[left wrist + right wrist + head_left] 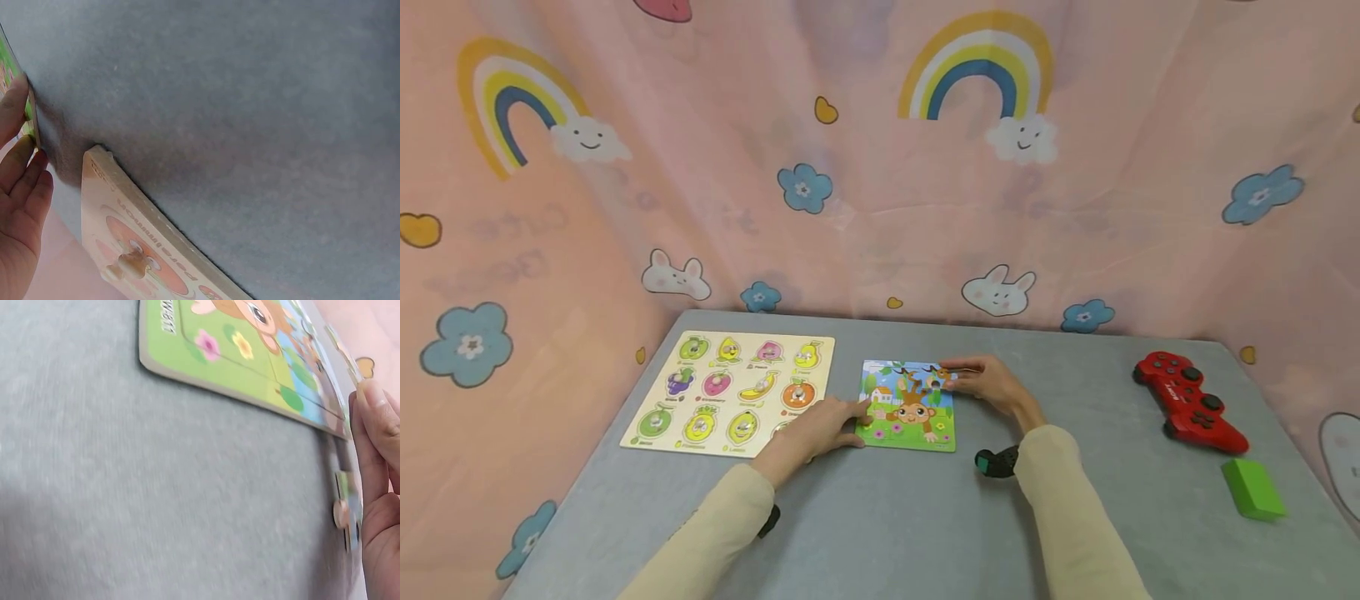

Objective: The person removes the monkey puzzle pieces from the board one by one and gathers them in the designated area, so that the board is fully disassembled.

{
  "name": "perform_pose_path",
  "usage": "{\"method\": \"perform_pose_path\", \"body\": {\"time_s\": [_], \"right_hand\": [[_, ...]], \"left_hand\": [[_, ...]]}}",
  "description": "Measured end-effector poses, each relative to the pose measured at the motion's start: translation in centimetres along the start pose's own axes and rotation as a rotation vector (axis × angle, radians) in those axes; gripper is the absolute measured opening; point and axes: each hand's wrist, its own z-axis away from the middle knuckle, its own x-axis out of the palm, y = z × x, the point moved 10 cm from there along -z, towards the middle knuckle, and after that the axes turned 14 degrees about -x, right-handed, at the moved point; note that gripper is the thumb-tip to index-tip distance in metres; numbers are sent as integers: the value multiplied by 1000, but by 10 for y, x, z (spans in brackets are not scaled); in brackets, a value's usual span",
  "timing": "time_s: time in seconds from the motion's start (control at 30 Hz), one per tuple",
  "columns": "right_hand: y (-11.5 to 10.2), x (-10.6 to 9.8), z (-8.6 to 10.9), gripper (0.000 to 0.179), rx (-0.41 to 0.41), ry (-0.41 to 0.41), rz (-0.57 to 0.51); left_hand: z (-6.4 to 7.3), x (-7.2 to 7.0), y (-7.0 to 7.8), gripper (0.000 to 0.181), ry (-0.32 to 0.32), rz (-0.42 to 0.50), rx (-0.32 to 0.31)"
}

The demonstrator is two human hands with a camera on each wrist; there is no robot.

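A square jigsaw puzzle (914,414) with a monkey picture lies on the grey table. My left hand (822,429) rests at its left edge, fingers fairly straight; the left wrist view shows that hand (24,206) touching the puzzle's rim. Over the upper right corner, my right hand (992,385) pinches a thin puzzle piece (345,355) between thumb and fingers, tilted up off the board. Another puzzle piece (350,509) appears beside the right hand (380,456), below its fingers in the right wrist view. My fingers partly cover the puzzle's right edge.
Left of the puzzle lies a wooden fruit peg board (692,392), close to my left wrist. A red game controller (1191,402) and a green block (1253,490) lie at the right of the table (880,525). A pink patterned curtain (880,242) hangs behind.
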Motion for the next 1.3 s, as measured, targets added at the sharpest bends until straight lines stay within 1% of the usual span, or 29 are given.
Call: {"method": "perform_pose_path", "body": {"time_s": [0.2, 0.33, 0.47, 0.57, 0.8, 0.9, 1.03, 1.3], "right_hand": [[3, -5, 4, 48, 26, -20, -22], [5, -7, 7, 49, 40, -40, -75], [8, -12, 10, 50, 55, -47, -104], [9, -17, 12, 51, 50, -52, -109], [13, -31, 23, 51, 31, -49, -141], [15, -38, 28, 52, 40, -35, -135], [16, -48, 32, 54, 50, -22, -97], [16, -63, 40, 55, 55, -19, -86]], "left_hand": [[1, 0, -4, 56, -9, 13, -14], [1, 1, -4, 56, -9, 12, -15], [2, -1, -2, 56, 16, 2, 20], [3, -1, -1, 56, 27, 2, 41], [1, 0, -2, 55, -5, 18, 17], [1, 0, -1, 54, -2, 16, 15], [1, 0, -2, 54, 3, 13, 3], [0, 0, -2, 57, 6, -4, -7]]}}
